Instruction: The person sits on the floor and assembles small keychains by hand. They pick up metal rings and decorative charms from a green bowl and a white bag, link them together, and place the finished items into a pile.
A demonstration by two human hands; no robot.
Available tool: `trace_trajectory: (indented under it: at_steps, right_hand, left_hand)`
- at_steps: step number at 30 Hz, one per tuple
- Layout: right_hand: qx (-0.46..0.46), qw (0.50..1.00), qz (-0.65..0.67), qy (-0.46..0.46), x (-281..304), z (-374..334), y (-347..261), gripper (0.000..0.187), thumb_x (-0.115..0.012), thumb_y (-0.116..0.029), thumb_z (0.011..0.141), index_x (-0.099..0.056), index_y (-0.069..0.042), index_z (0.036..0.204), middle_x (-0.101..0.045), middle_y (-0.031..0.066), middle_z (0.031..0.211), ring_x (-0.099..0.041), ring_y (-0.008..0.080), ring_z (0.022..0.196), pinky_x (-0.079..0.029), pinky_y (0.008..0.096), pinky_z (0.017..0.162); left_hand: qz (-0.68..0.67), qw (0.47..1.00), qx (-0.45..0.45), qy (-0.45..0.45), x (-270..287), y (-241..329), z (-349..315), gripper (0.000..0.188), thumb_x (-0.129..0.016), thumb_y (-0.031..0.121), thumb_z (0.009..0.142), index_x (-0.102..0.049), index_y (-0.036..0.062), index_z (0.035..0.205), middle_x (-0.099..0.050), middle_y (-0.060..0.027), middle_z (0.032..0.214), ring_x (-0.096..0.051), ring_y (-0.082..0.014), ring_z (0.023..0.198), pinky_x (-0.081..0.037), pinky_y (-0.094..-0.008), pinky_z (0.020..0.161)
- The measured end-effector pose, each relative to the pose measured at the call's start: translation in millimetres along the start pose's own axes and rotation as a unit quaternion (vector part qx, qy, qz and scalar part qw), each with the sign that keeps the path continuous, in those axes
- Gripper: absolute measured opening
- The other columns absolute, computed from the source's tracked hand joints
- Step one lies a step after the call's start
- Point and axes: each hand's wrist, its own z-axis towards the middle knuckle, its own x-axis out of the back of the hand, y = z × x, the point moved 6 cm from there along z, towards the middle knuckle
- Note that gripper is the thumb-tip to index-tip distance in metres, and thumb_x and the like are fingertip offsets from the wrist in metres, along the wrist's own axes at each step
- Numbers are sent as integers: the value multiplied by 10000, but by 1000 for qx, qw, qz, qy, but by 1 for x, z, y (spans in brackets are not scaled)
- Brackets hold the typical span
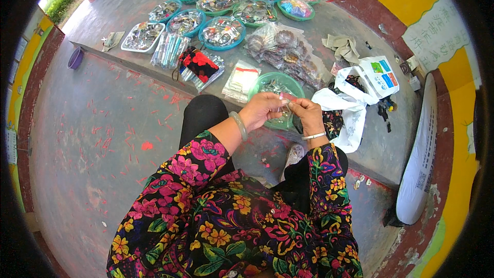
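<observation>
Both hands meet over a green plastic basin (257,86) that holds small shiny packets. My left hand (261,109), with a pale bangle at its wrist, pinches one side of a small clear packet with a red strip (286,96). On its other side my right hand (309,115) closes finger and thumb, a white bracelet round that wrist. The packet's contents are too small to make out. Left of the basin lies a stack of clear bags with white and red cards (242,79).
Several basins of small packets (222,32) stand on the raised ledge. Nearer lie a red-and-black cloth pouch (199,65), bagged brown round items (288,46) and a white plastic bag (353,136) of dark pieces. A white wrapped roll (418,164) leans at right. Red scraps litter the floor.
</observation>
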Motion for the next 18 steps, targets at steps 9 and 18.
trace_trajectory:
  at_steps: [9, 18]
  right_hand:
    - [-23, 999, 48, -4, -3, 2, 9, 89, -642, -44, 754, -642, 18, 819, -619, 17, 730, -542, 66, 648, -423, 183, 596]
    - [-35, 998, 41, -21, -6, -1, 2, 102, -656, -67, 748, -638, 2, 822, -597, -12, 709, -500, 40, 623, -394, 173, 556]
  left_hand:
    - [-38, 999, -24, 10, 3, 0, 2, 62, -549, 31, 823, -555, -30, 835, -578, -89, 859, -582, -146, 785, -514, -219, 711]
    - [-47, 998, -37, -11, 4, 4, 2, 64, -526, 49, 835, -561, 18, 791, -553, -163, 1109, -578, -190, 915, -498, -283, 765]
